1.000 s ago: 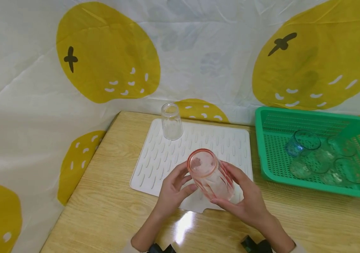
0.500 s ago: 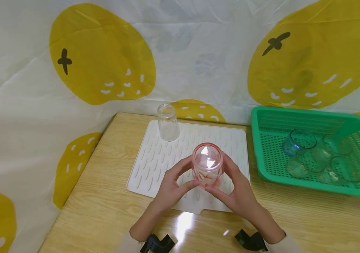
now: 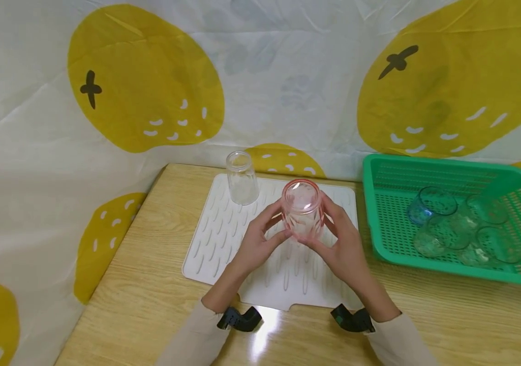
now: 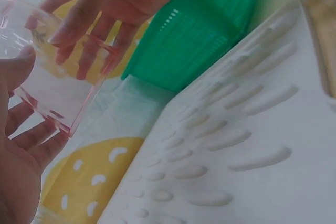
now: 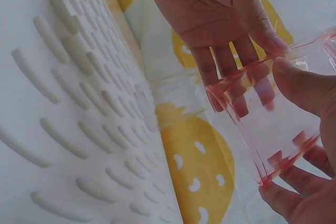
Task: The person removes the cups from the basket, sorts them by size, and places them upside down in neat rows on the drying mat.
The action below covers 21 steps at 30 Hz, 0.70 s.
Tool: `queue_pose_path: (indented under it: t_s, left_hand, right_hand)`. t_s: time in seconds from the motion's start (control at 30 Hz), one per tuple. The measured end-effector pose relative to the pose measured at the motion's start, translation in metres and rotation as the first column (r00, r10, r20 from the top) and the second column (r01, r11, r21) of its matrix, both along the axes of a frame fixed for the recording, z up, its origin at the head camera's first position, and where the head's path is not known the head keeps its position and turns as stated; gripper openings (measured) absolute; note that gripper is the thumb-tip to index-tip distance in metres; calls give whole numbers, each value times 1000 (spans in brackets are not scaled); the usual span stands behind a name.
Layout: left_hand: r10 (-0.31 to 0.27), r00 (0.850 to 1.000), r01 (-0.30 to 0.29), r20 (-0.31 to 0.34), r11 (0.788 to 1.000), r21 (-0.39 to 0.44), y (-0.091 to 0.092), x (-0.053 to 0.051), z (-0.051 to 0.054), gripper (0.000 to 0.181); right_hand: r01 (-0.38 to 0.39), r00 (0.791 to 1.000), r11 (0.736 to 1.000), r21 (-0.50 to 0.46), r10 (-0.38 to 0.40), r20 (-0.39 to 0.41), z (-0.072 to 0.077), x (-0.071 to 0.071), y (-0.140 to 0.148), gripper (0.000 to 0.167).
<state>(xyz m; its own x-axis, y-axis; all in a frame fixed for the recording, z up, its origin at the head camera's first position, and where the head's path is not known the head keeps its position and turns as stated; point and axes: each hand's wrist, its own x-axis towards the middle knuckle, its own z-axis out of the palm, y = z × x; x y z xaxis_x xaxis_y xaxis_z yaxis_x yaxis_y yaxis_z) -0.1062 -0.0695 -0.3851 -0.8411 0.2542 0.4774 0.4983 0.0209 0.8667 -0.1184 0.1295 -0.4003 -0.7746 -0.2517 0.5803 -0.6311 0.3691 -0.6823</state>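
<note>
Between both hands is a pink-tinted drinking glass (image 3: pixel 303 216), its round base facing up, held above the white drying mat (image 3: pixel 223 244). The left hand (image 3: pixel 262 236) grips the glass from the left, thumb on the near side and fingers round the far side. From the right, the right hand (image 3: pixel 340 241) grips it the same way. In the left wrist view the pink glass (image 4: pixel 58 77) hangs apart from the mat. The right wrist view shows fingers of both hands through the pink glass (image 5: pixel 262 114). A clear glass (image 3: pixel 243 180) stands upside down at the mat's back left corner.
To the right of the mat sits a green plastic basket (image 3: pixel 374 223). Inside it are a bluish glass (image 3: pixel 425 206) and several clear ones. A white cloth with yellow fruit prints (image 3: pixel 146 76) hangs behind the wooden table (image 3: pixel 150 284).
The pink glass has gone from tilted to more upright, base up. Both hands have carried it away from the person, further over the mat. The clear glass stays at the mat's back left.
</note>
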Motion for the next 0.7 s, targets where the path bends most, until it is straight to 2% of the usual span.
queue_pose_path:
  t_s: [0.1, 0.27, 0.47, 0.7]
  left_hand:
    - [-5, 1000, 5, 14, 1000, 13, 0, -10, 1, 60]
    - [30, 999, -30, 13, 999, 11, 2, -24, 1, 60]
    - [90, 996, -90, -2, 995, -34, 4, -39, -1, 59]
    - [107, 994, -108, -23, 993, -47, 6, -60, -1, 58]
  right_hand:
    - [18, 999, 1000, 3, -18, 46, 2, -7, 0, 99]
    - [37, 991, 999, 8, -37, 129, 4, -22, -4, 95]
    - [32, 966, 998, -53, -17, 256, -2, -41, -9, 89]
    - [43, 964, 995, -93, -17, 266, -8, -64, -11, 90]
